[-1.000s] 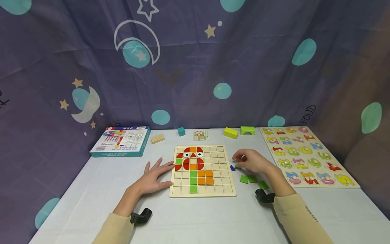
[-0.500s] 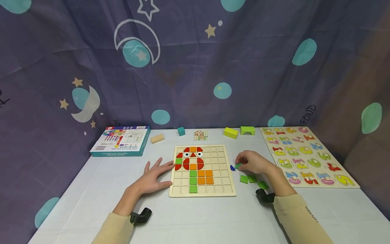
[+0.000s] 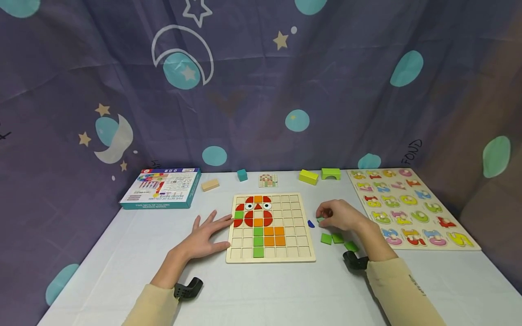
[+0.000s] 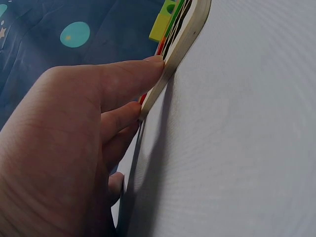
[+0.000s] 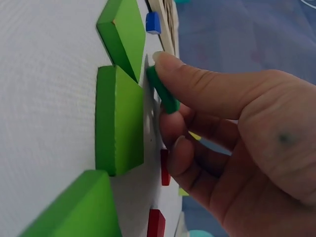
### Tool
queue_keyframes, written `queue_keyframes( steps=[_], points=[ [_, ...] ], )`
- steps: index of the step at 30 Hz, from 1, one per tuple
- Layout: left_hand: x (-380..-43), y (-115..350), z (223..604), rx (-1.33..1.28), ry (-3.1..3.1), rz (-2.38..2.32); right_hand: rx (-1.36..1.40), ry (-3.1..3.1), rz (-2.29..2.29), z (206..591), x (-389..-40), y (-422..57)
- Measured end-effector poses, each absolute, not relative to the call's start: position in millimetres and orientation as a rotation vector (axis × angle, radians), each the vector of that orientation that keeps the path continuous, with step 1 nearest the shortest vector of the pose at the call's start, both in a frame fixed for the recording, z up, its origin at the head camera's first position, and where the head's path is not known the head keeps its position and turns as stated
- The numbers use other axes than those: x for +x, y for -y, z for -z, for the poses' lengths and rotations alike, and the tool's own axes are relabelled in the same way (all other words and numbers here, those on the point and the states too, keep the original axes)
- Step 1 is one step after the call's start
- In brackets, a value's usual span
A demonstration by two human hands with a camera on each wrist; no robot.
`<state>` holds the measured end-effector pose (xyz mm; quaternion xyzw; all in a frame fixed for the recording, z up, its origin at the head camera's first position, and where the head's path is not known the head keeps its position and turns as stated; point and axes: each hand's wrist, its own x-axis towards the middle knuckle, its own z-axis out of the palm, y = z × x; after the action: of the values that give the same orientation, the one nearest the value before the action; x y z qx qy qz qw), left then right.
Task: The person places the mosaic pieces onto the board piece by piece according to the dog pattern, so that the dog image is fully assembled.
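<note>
A wooden grid board [image 3: 270,259] lies on the table, bearing red, orange and green pieces and two eye pieces. My left hand [image 3: 204,237] is spread with fairly straight fingers, its thumb and fingertips touching the board's left edge. Right of the board, my right hand [image 3: 340,215] pinches a small dark green piece [image 5: 162,91] between thumb and fingers, just over the table. A small blue piece [image 3: 311,223] lies between that hand and the board. Nearer to me are several light green square tiles [image 3: 326,238]. Two red pieces [image 5: 156,223] show beyond the fingers in the right wrist view.
A small picture card [image 3: 268,180] lies behind the board, among a teal cube [image 3: 242,175], a plain wood block [image 3: 210,184], a yellow block [image 3: 308,177] and a green arch [image 3: 331,174]. A box [image 3: 161,189] sits at left, a number puzzle [image 3: 412,210] at right.
My right hand has closed its fingertips on the dark green piece and shifted slightly right with it, away from the blue piece. The left hand stays at the board's edge.
</note>
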<state>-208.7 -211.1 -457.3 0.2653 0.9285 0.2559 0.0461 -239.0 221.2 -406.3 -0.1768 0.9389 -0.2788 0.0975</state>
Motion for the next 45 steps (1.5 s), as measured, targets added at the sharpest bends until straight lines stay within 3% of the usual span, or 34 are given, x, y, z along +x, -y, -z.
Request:
queue_keyframes(
  steps=[21,45],
  points=[
    [-207.0,208.4,453.5,0.831,-2.843,-0.791,-0.577,-2.714,0.925,406.7,-242.1,-228.0],
    [-207.7,210.0,456.8,0.819,-2.835,-0.811,-0.646,-2.634,1.122,407.2,-243.6,-196.8]
  ],
)
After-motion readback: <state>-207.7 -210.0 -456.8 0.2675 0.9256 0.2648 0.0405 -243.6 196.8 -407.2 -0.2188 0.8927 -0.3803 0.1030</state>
